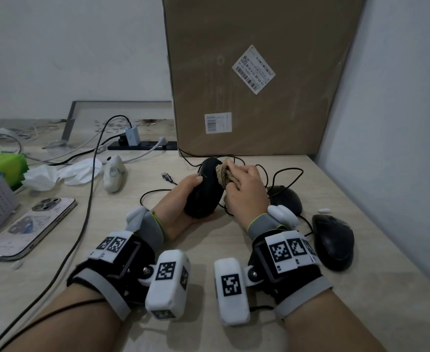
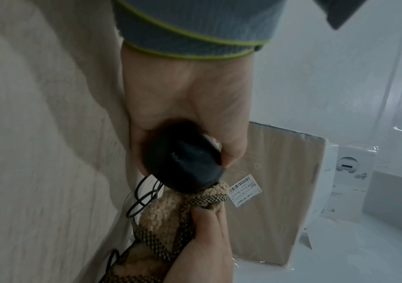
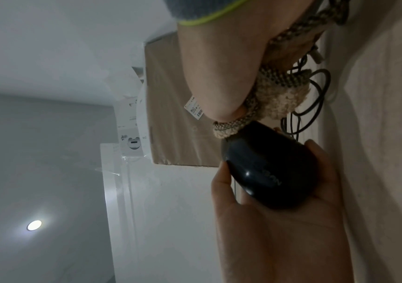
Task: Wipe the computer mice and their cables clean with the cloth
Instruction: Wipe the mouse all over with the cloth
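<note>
My left hand [image 1: 183,196] grips a black computer mouse [image 1: 205,191] just above the desk, thumb on its left side. My right hand [image 1: 244,191] holds a bunched tan cloth [image 1: 222,174] with a dark checked band and presses it against the mouse's far right end. The left wrist view has the mouse [image 2: 183,162] in the palm with the cloth [image 2: 171,214] against its front. In the right wrist view the cloth [image 3: 272,103] touches the mouse [image 3: 267,172]. Thin black cables [image 1: 280,174] lie looped behind the hands. Two more black mice [image 1: 287,199] [image 1: 333,240] rest on the desk to the right.
A large cardboard box [image 1: 254,72] stands against the wall behind. At the left lie a phone [image 1: 31,224], crumpled tissue [image 1: 61,174], a white controller [image 1: 113,176], a power strip [image 1: 143,146] with a charger, and a black cable [image 1: 82,212] crossing the desk. A wall closes off the right side.
</note>
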Available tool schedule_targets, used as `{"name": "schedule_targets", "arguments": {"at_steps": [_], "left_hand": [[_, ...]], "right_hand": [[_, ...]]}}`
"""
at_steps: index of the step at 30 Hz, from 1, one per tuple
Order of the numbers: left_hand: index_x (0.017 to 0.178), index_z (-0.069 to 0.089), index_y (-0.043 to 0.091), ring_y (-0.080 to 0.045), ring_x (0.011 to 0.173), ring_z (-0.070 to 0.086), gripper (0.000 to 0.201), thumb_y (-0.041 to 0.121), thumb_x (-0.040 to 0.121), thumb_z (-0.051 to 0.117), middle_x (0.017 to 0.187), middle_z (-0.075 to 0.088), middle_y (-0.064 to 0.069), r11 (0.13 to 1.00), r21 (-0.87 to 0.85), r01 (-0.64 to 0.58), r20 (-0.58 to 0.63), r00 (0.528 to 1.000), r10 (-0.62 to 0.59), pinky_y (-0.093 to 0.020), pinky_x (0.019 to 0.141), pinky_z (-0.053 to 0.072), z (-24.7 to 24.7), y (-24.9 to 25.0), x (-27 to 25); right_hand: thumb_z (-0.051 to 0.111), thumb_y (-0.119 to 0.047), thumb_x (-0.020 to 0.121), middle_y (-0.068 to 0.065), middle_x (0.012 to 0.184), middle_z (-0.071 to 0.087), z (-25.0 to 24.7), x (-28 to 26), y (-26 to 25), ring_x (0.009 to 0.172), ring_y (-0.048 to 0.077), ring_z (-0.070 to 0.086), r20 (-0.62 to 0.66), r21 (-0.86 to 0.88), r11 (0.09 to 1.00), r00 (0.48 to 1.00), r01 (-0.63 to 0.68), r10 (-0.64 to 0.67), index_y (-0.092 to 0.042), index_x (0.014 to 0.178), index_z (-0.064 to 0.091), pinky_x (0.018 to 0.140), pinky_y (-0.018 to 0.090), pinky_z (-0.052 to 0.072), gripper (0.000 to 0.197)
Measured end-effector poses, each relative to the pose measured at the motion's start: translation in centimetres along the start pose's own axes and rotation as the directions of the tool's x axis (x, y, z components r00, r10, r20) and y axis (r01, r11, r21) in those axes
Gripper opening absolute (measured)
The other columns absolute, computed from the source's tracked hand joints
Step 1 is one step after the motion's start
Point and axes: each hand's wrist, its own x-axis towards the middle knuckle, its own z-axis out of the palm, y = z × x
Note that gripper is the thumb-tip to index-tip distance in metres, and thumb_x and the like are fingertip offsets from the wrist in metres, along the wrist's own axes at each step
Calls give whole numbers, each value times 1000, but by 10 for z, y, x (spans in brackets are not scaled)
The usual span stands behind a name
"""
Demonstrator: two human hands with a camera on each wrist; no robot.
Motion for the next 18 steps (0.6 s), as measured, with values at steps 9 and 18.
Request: {"name": "schedule_targets", "arguments": {"at_steps": [9, 18], "left_hand": [[122, 53, 13, -18, 80, 59, 34, 29, 97, 39, 98, 62, -10, 1000, -16, -5, -5, 1000, 5, -38, 81, 47, 1, -1, 1], [112, 56, 14, -18, 77, 56, 29, 31, 97, 38, 92, 60, -9, 999, -40, 1, -56, 998, -4, -36, 76, 47, 2, 2, 0]], "right_hand": [[45, -5, 86, -5, 107, 49, 0, -2, -4, 88, 5, 48, -26, 51, 997, 998, 61, -59, -24, 124, 61, 74, 12, 38, 46], [48, -1, 83, -8, 100, 49, 0, -2, -4, 85, 1, 46, -127, 93, 992, 989, 86, -73, -23, 112, 70, 70, 0, 36, 42]]}}
